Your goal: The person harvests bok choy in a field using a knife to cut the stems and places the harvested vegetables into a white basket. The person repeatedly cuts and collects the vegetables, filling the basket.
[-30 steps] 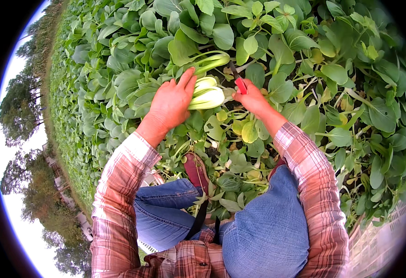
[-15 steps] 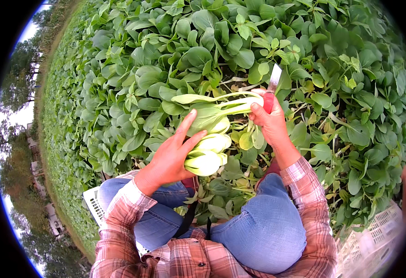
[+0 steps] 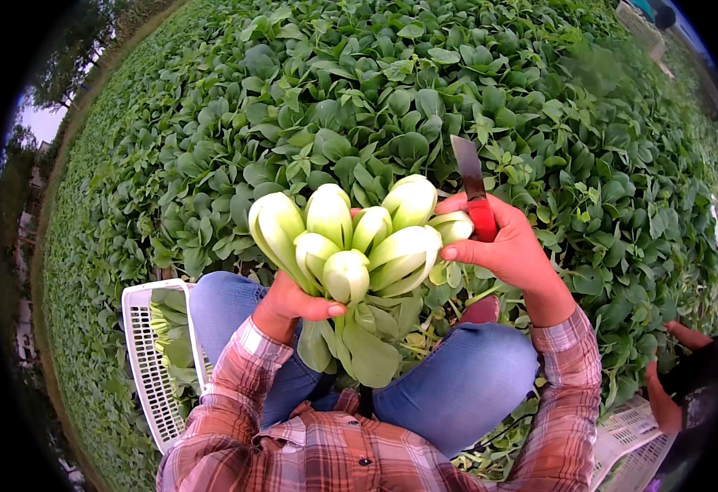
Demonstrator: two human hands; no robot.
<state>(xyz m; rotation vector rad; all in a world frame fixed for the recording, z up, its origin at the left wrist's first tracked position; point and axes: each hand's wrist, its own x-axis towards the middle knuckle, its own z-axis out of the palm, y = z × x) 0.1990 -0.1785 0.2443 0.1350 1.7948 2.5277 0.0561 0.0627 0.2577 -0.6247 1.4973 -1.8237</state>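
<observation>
Since half a second ago, the bunch of bok choy (image 3: 347, 275) has been raised and turned base-up above the left hand (image 3: 293, 305), whose fingers and thumb are wrapped around it, leaves hanging below. In the right hand (image 3: 502, 246), a single bok choy head (image 3: 455, 226) is pinched just beside the bunch (contact unclear) and the red-handled knife (image 3: 471, 168) is gripped too, blade pointing away; gathering into one handful seems underway, with this head apparently not yet joined to those held by the left.
</observation>
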